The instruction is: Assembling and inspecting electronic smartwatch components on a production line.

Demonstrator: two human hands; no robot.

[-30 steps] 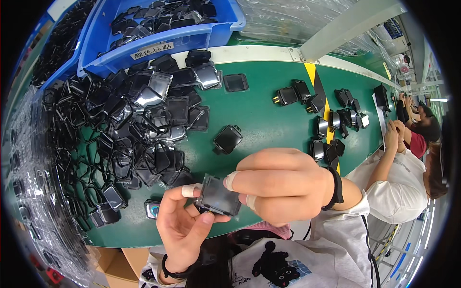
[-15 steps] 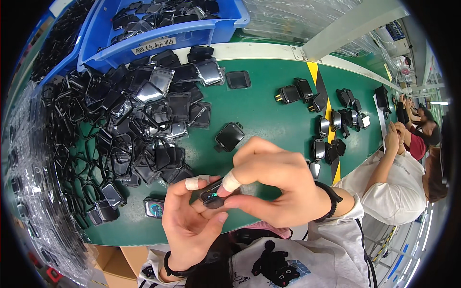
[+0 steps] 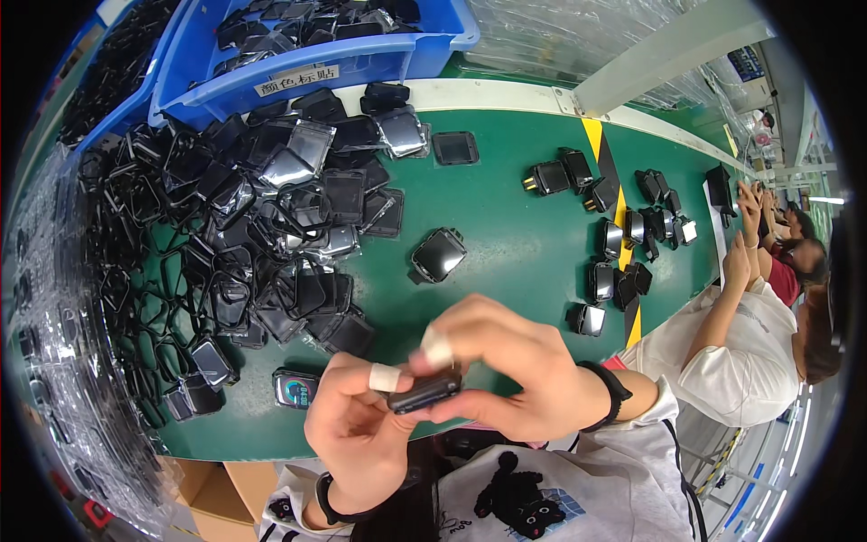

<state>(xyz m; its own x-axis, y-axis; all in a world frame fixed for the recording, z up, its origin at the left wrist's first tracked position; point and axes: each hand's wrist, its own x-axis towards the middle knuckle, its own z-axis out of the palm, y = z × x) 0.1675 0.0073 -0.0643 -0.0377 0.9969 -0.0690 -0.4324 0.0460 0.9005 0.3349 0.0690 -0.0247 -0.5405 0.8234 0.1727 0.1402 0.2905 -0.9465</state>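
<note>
I pinch a small black casing between the fingers of my left hand and right hand, above the green counter, near the heap of black frames.

**Item: small black casing, in your hands**

One black casing, flat and rectangular with rounded corners, glossy dark finish. You hold it edge-on, long side roughly level, tilted slightly up toward your right. It sits between both hands: the taped fingertip of your left hand presses its left end, and the fingers of your right hand close over its top and right end, a taped fingertip just above it. Only the near edge shows; the far face is hidden by your fingers.
</note>
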